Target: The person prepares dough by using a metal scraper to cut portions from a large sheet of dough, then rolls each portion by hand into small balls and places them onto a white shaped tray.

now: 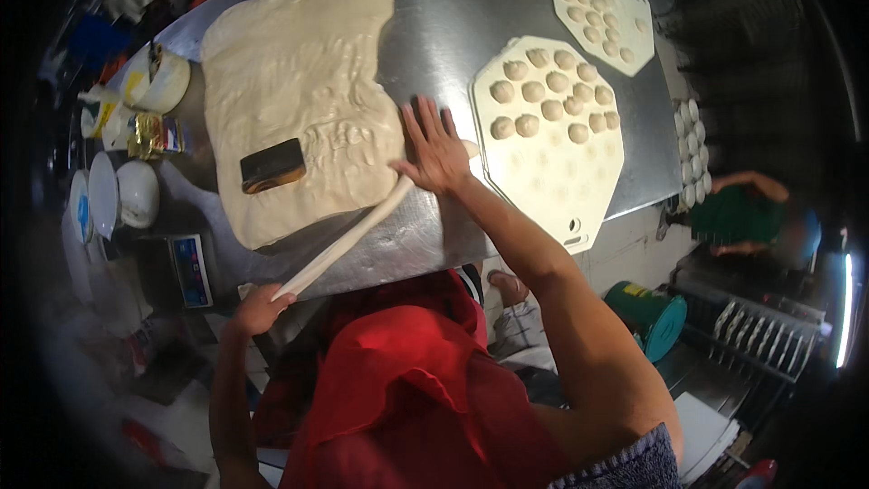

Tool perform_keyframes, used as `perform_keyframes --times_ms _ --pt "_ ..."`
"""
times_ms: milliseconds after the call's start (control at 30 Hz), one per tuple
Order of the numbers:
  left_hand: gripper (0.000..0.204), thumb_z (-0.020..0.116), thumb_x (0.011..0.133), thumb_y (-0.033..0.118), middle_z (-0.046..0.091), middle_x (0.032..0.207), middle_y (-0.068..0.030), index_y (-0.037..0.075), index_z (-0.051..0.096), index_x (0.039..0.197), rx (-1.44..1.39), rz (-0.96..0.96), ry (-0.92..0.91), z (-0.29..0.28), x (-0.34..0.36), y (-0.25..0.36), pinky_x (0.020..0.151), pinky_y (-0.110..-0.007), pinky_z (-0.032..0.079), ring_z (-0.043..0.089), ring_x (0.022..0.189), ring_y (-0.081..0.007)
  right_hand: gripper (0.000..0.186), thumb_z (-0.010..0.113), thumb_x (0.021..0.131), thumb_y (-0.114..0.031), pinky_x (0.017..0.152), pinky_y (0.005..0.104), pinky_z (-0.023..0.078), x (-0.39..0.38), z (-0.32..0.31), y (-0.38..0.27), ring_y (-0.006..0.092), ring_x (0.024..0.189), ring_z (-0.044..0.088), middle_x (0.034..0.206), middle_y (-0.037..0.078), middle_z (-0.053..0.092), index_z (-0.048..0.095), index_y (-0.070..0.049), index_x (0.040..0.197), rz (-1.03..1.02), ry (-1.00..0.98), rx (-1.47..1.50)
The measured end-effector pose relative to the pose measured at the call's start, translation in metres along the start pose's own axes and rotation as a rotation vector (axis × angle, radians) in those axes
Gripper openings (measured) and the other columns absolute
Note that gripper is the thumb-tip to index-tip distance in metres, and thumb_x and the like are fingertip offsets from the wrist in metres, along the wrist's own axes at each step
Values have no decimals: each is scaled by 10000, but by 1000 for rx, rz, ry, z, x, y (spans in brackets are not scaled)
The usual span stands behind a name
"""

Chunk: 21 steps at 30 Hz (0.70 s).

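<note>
A long thin dough strip [339, 249] runs slantwise along the near edge of the metal table. My left hand [258, 310] is closed round its lower left end. At the other end my right hand [436, 152] lies flat over the strip, fingers stretched and apart, and a short tip of dough shows past its right side. Just left of that hand spreads a large slab of dough [299, 81]. On the slab rests a dough scraper [273, 166] with a dark blade and a wooden edge.
Right of my hand, a pale eight-sided board [552, 181] carries several dough balls [552, 110]; a second such board [641, 14] lies farther back. A scale [188, 270], a white bowl [138, 192] and a tub [163, 81] stand left. Another person [738, 213] is at far right.
</note>
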State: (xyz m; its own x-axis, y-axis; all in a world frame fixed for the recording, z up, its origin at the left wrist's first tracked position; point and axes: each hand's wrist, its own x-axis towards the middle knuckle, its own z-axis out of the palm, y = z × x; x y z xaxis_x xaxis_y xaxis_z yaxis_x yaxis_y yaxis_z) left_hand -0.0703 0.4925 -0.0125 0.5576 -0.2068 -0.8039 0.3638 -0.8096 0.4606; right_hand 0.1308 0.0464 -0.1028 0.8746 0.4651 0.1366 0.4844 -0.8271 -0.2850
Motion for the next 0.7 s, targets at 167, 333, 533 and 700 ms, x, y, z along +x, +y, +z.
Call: perform_keyframes --times_ms 167,333,533,700 --pt "399 678 1043 373 638 780 -174 -25 715 1050 13 22 177 -19 -13 19 741 -435 495 594 736 -240 963 485 1039 -705 1315 594 196 -38 1 -4 491 1578 330 1682 343 364 399 49 1632 62 5 41" --pt "442 716 1022 385 711 911 -243 -34 702 1161 187 39 609 9 10 3 803 -471 528 691 848 -421 497 608 1039 -378 1213 564 362 -115 -48 5 377 1387 540 1405 197 598 605 -27 1390 33 -75 -9" --pt "572 788 961 245 593 1442 -226 -2 611 1446 325 304 497 68 31 139 1164 -456 441 551 1376 -397 340 717 992 -260 908 462 563 -78 -119 53 367 976 721 1070 211 728 662 18 1180 435 -119 523" --pt "740 812 950 225 490 1601 -233 28 478 1581 -63 722 656 84 47 304 1219 -471 410 478 1499 -392 465 887 909 -203 930 351 554 -61 -199 28 208 1036 694 1086 128 729 689 16 1270 336 -316 864"
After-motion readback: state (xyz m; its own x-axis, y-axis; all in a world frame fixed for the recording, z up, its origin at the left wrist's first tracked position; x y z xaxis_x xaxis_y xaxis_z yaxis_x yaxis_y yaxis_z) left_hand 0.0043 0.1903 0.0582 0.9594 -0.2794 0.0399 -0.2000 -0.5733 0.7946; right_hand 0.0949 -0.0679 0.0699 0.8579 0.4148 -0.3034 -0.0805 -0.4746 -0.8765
